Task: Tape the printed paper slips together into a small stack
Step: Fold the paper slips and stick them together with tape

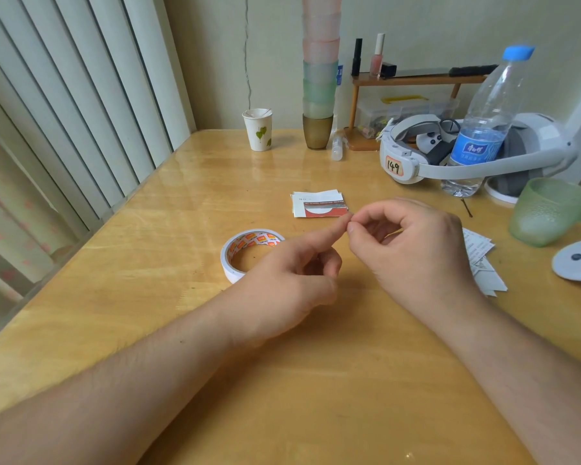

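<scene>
Meeting fingertip to fingertip above the counter [188, 209], the left hand [292, 273] and right hand [413, 243] hover curled just beside the tape roll [245, 253]; whether they pinch anything is unclear.

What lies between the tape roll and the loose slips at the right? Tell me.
In the head view, both hands: left hand and right hand, fingertips meeting above the table between tape roll and loose slips.

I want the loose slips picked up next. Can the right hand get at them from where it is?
Probably yes: the loose slips lie flat just beside the right hand, nothing on top.
</scene>
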Action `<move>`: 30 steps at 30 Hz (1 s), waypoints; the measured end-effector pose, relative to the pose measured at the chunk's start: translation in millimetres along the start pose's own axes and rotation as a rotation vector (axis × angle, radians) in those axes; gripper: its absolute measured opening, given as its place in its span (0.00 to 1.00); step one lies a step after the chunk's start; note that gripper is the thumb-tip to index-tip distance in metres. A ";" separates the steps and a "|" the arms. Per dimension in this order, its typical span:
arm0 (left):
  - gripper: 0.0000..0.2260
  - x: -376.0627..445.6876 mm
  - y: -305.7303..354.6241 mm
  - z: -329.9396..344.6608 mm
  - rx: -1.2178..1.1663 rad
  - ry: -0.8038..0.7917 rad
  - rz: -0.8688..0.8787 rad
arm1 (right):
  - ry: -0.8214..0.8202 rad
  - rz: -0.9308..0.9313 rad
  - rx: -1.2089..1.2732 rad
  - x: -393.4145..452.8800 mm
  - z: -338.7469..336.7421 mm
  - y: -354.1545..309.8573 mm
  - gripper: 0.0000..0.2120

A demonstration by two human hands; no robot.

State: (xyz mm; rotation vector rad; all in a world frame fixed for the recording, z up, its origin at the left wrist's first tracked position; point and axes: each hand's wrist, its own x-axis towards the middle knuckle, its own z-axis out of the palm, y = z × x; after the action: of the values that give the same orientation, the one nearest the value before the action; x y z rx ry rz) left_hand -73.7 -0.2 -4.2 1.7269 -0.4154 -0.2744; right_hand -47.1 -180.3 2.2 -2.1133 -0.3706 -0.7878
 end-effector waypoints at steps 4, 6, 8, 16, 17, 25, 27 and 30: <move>0.39 -0.9 -0.9 2.2 0.097 0.017 0.006 | 0.001 -0.014 -0.024 -0.3 1.1 0.4 0.04; 0.39 -1.0 -0.6 2.4 0.096 0.013 0.005 | -0.006 -0.021 -0.029 -0.5 1.7 0.8 0.05; 0.39 -0.9 0.0 2.4 0.088 0.016 0.003 | -0.026 -0.019 -0.031 -0.7 2.6 1.5 0.05; 0.40 0.3 -0.3 2.1 -0.021 0.018 -0.014 | -0.072 -0.006 -0.023 -0.3 2.1 2.7 0.05; 0.40 0.6 -0.2 1.8 -0.031 0.019 -0.015 | -0.074 -0.005 -0.022 -0.2 2.1 2.7 0.04; 0.38 1.8 -1.5 0.0 -0.090 0.048 -0.014 | -0.084 0.039 0.007 0.6 1.8 4.0 0.05; 0.37 2.6 -1.7 -1.8 -0.102 0.061 -0.010 | -0.078 0.055 0.025 1.4 1.5 4.2 0.06; 0.37 3.2 -1.9 -2.1 -0.086 0.069 -0.004 | -0.085 0.102 0.071 2.3 0.0 1.6 0.06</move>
State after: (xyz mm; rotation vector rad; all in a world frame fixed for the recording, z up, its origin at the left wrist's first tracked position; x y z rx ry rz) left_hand -69.7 0.6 -5.5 1.6485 -0.3449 -0.2313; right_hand -44.6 -181.3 2.7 -2.0855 -0.3279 -0.6188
